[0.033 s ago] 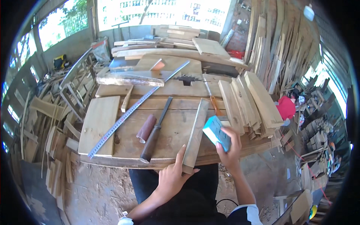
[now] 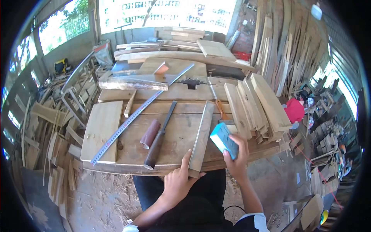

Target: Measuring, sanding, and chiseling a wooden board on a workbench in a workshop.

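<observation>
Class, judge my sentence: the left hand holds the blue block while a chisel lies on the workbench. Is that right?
No: the head view shows the right hand holding the blue block. The chisel does lie on the workbench.

To the left of the narrow wooden strip (image 2: pixel 201 138), a bare lane of the workbench (image 2: pixel 178 133) lies before the chisel (image 2: pixel 156 146), and a hand could pass there. Farther left of the strip, the chisel and the reddish roll (image 2: pixel 150 133) obstruct the way side by side; beyond them the long ruler (image 2: pixel 124 125) crosses slantwise. To the right of the strip, the passage is rather narrow: the blue block (image 2: pixel 224 140) in the right hand (image 2: pixel 238 156) stands near, then the stacked boards (image 2: pixel 266 101) form a barrier. At the strip's near end, the left hand (image 2: pixel 178 182) blocks access.
</observation>
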Motion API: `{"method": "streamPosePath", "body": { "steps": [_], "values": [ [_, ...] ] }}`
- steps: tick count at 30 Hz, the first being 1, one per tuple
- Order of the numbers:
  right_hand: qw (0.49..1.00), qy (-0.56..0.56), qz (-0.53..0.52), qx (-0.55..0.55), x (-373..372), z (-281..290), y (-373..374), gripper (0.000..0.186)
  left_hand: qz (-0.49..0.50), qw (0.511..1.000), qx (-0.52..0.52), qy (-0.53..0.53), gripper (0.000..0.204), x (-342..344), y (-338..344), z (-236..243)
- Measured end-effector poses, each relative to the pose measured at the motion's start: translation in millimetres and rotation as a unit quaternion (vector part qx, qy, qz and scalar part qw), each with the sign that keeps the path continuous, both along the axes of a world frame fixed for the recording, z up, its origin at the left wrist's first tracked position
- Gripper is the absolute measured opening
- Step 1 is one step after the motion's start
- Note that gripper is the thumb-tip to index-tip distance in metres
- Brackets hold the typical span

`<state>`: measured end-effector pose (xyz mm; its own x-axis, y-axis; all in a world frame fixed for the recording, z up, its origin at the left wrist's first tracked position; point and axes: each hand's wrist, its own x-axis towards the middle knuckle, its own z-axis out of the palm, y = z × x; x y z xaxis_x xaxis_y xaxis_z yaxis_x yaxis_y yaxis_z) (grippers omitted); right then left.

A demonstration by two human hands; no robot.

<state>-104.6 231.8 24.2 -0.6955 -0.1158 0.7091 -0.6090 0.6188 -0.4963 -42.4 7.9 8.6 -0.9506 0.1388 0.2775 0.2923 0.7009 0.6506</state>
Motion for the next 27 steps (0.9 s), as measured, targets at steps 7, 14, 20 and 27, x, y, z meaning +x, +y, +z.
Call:
{"method": "streamPosePath", "body": {
  "steps": [7, 14, 20, 27],
  "values": [
    [0.991, -0.002, -0.086, -0.100, 42, -25, -15, 0.047, 0.054, 0.996, -0.067, -0.015, 0.074, -16, 30, 4],
    [0.986, 0.107, 0.078, -0.099, 87, -12, -55, 0.065, -0.061, 0.986, 0.134, -0.076, 0.078, 18, -28, 26],
    [0.959, -0.034, 0.174, -0.220, 93, -24, -94, 0.066, -0.119, 0.955, 0.271, 0.030, 0.085, 28, -52, 36],
    [0.995, 0.008, 0.094, 0.024, 73, -1, -86, 0.062, 0.020, 0.866, 0.499, -0.029, 0.055, 35, -31, 15]
  ]
}}
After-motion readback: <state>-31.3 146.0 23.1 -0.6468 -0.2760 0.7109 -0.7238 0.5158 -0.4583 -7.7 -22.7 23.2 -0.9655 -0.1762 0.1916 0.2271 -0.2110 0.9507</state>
